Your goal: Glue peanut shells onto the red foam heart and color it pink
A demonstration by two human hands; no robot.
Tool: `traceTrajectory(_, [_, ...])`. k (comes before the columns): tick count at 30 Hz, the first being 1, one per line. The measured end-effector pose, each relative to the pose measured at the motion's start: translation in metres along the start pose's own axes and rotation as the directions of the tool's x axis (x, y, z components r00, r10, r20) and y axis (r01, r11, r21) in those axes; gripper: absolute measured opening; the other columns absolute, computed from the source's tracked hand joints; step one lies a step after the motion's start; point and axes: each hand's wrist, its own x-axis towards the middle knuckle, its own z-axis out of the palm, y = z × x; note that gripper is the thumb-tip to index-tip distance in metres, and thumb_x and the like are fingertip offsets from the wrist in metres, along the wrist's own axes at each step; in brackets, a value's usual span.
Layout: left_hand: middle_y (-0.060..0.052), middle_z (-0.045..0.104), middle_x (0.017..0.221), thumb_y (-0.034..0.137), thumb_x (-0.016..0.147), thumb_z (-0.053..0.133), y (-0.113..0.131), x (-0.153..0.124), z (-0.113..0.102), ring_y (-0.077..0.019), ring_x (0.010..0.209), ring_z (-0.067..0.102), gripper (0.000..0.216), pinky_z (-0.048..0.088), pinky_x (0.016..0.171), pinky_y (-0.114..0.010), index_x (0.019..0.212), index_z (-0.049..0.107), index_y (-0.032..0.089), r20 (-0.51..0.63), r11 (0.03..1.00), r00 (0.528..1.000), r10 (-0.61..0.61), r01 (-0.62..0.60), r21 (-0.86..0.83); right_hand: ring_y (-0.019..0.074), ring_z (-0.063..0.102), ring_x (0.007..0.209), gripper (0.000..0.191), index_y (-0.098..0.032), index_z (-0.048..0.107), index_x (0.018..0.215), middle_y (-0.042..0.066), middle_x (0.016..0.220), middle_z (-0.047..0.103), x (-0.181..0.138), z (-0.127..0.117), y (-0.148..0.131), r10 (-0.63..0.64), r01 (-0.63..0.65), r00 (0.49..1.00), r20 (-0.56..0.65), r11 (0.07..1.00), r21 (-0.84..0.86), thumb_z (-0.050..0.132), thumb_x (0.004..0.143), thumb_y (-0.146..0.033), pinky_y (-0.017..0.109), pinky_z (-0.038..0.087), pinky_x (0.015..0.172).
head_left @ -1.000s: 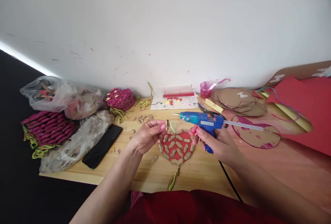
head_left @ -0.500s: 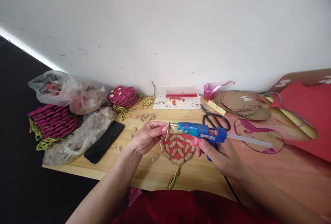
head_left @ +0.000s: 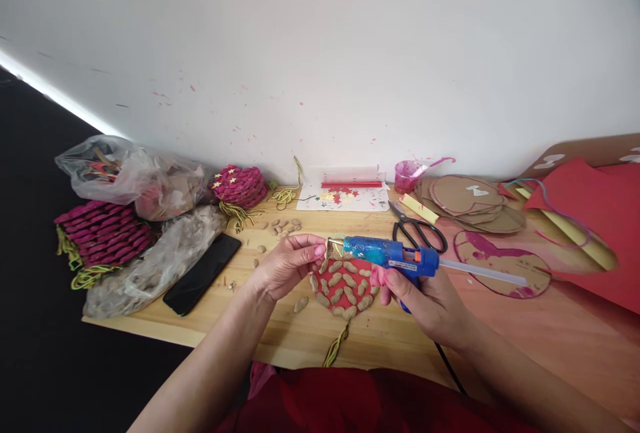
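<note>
My right hand (head_left: 417, 296) is wrapped round the handle of a blue hot glue gun (head_left: 390, 253), with a long clear glue stick (head_left: 485, 271) sticking out of its back. The nozzle points left. My left hand (head_left: 290, 263) pinches a peanut (head_left: 326, 251) right at the nozzle tip; the fingers partly cover it. Below both hands lies a red piece (head_left: 340, 286) set with several peanuts in rows, a yellow-green yarn tassel (head_left: 335, 346) at its near end. One loose peanut (head_left: 301, 304) rests to its left.
Black scissors (head_left: 420, 229) lie behind the glue gun. Cardboard shapes (head_left: 465, 196) and red sheets (head_left: 595, 219) are at right. A black phone (head_left: 203, 274), plastic bags (head_left: 135, 176) and purple peanut pieces (head_left: 103, 233) sit at left. A pink-stained cup (head_left: 406, 177) stands by the wall.
Almost nothing has moved. Both hands hold the peanut and glue gun in nearly the same place, and the view has shifted very slightly.
</note>
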Motion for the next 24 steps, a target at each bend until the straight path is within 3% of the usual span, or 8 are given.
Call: traceTrajectory(24, [-0.002, 0.064, 0.062, 0.033, 0.059, 0.097, -0.0019, 0.0001, -0.0009, -0.0083, 0.056, 0.054, 0.035, 0.040, 0.059, -0.022, 0.077, 0.077, 0.012, 0.002, 1.000, 1.000, -0.015, 0.015, -0.003, 0.0170, 0.063, 0.063, 0.039, -0.021, 0.061, 0.080, 0.003, 0.069, 0.063, 0.0014, -0.0004, 0.0023, 0.070, -0.070, 0.998, 0.004, 0.998, -0.007, 0.050, 0.101, -0.052, 0.030, 0.050, 0.059])
